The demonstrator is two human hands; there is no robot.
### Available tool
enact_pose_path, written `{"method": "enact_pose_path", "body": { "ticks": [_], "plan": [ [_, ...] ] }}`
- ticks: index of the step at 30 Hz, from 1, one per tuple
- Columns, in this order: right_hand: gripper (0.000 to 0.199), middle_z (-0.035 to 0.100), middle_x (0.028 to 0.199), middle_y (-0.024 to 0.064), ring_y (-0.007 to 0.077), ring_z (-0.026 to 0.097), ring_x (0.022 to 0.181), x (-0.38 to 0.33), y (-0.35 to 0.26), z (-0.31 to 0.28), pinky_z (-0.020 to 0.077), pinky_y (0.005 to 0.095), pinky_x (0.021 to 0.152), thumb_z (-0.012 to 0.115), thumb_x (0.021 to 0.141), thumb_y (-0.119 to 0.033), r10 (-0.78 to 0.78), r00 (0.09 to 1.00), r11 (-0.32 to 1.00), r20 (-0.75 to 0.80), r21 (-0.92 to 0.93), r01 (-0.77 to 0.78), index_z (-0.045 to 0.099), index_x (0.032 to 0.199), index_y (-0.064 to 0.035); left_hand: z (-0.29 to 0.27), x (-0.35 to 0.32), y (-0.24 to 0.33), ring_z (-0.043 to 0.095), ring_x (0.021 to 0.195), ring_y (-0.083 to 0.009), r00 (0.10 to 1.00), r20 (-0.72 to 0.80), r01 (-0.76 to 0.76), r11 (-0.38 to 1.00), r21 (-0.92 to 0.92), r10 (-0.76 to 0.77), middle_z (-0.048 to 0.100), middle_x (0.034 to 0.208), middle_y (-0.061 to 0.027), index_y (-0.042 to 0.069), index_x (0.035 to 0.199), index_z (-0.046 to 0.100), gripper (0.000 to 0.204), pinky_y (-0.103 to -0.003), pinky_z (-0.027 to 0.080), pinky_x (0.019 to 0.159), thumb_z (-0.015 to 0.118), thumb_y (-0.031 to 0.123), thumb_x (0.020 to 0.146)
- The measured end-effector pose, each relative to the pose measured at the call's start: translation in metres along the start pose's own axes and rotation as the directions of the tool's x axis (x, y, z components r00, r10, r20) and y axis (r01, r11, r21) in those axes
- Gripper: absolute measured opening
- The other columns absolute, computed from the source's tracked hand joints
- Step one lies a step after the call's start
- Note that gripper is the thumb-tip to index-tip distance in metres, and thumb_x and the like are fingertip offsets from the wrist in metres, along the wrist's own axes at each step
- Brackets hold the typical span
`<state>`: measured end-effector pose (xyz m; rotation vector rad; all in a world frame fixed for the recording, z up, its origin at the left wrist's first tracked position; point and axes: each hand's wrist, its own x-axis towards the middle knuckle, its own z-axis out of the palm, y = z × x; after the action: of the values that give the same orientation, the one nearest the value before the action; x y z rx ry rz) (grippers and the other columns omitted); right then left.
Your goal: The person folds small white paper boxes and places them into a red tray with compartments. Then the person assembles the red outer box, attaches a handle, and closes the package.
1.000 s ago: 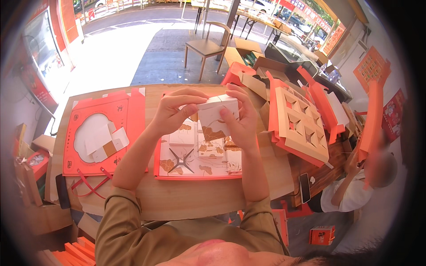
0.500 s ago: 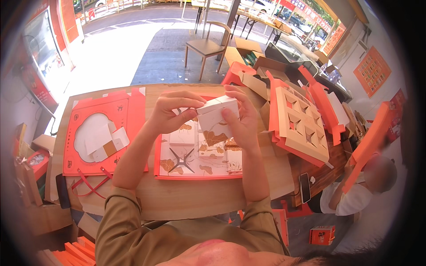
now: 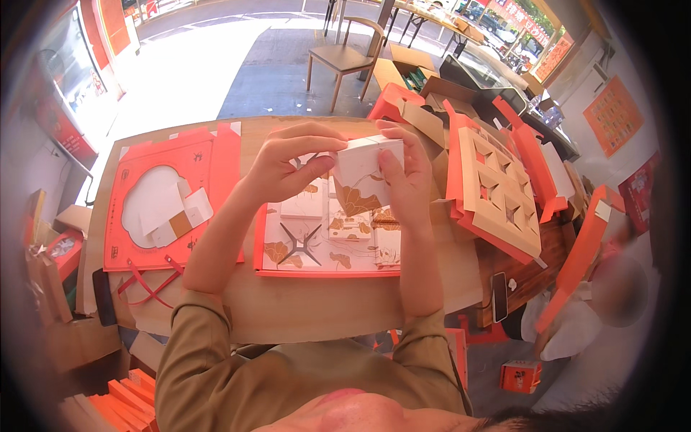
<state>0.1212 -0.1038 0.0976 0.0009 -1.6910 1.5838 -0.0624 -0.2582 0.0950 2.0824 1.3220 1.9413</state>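
Note:
Above the table I hold a small white box (image 3: 362, 173) with gold leaf shapes on its lower part. My right hand (image 3: 409, 169) grips its right side, thumb on the face turned toward me. The fingers and thumb of my left hand (image 3: 299, 160) close on its upper left edge. Below lies a shallow red tray box (image 3: 324, 273), partly hidden by my hands and arms. Inside it are several small white and gold boxes (image 3: 350, 222) and a dark X-shaped divider edge (image 3: 301, 245).
On the left lies a red printed lid (image 3: 216, 237) with a shaped window, folded white card and red ribbon (image 3: 151, 284). Beige inserts with cut-outs (image 3: 497, 180) stack at right. A phone (image 3: 499, 297) lies near a person holding a red strip (image 3: 583, 252). A chair (image 3: 345, 57) stands beyond.
The whole view has shifted slightly. Both hands still hold the small box, and its top edge now looks flatter, with the left fingers pressed at its corner.

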Motion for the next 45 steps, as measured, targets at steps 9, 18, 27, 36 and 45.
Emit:
{"method": "enact_pose_path", "body": {
  "ticks": [9, 18, 27, 36, 45],
  "plan": [
    [0.029, 0.053, 0.151, 0.0158, 0.0192, 0.06, 0.124, 0.0, 0.011, 0.005, 0.0572, 0.0346, 0.096, 0.072, 0.103, -0.015, -0.146, 0.989, 0.948, -0.038, -0.292, 0.129, 0.062, 0.128, -0.004, -0.004, 0.007, 0.025, 0.066, 0.12, -0.0338, 0.986, 0.167, -0.077, 0.925, 0.373, 0.014, 0.065, 0.138, -0.014, 0.005, 0.138, 0.066, 0.065, -0.044, 0.056, 0.096, 0.086, 0.021, 0.078],
    [0.035, 0.052, 0.153, 0.0152, 0.0221, 0.056, 0.131, -0.005, 0.013, 0.012, 0.0475, 0.0385, 0.111, 0.061, 0.104, -0.01, -0.032, 0.998, 0.985, 0.049, -0.165, 0.04, 0.057, 0.139, -0.0033, 0.012, 0.0, 0.022, 0.06, 0.129, -0.0333, 0.982, 0.19, -0.112, 0.759, 0.641, -0.015, 0.064, 0.138, -0.0085, 0.011, 0.154, 0.053, 0.101, -0.048, 0.053, 0.104, 0.094, 0.021, 0.063],
    [0.058, 0.047, 0.157, 0.017, 0.0282, 0.05, 0.14, -0.004, -0.008, 0.005, 0.042, 0.0409, 0.117, 0.05, 0.098, -0.01, 0.127, 0.972, 0.967, 0.197, -0.243, -0.077, 0.047, 0.155, -0.0012, 0.026, 0.001, 0.025, 0.064, 0.124, -0.0344, 0.987, 0.137, -0.032, 0.721, 0.692, -0.088, 0.065, 0.134, -0.0085, 0.012, 0.157, 0.048, 0.102, -0.049, 0.056, 0.1, 0.093, 0.025, 0.065],
    [0.059, 0.054, 0.156, 0.0128, 0.0296, 0.059, 0.136, -0.006, -0.038, -0.015, 0.0487, 0.0469, 0.111, 0.062, 0.105, -0.027, -0.167, 0.986, 0.957, -0.018, -0.242, 0.158, 0.049, 0.157, -0.0047, 0.035, 0.018, 0.075, 0.065, 0.114, -0.0385, 0.746, 0.446, 0.045, 0.706, 0.707, -0.494, 0.061, 0.136, -0.0146, 0.016, 0.159, 0.049, 0.097, -0.048, 0.054, 0.098, 0.089, 0.025, 0.071],
    [0.053, 0.058, 0.149, 0.0161, 0.027, 0.062, 0.13, -0.009, -0.043, -0.02, 0.0527, 0.0402, 0.107, 0.066, 0.107, -0.024, -0.175, 0.976, 0.946, 0.132, -0.25, 0.204, 0.053, 0.152, -0.0002, 0.007, -0.091, 0.062, 0.061, 0.123, -0.0438, 0.69, 0.484, 0.099, 0.732, 0.674, -0.539, 0.052, 0.148, -0.0212, 0.02, 0.156, 0.055, 0.086, -0.053, 0.053, 0.103, 0.09, 0.039, 0.08]
  ]
}}
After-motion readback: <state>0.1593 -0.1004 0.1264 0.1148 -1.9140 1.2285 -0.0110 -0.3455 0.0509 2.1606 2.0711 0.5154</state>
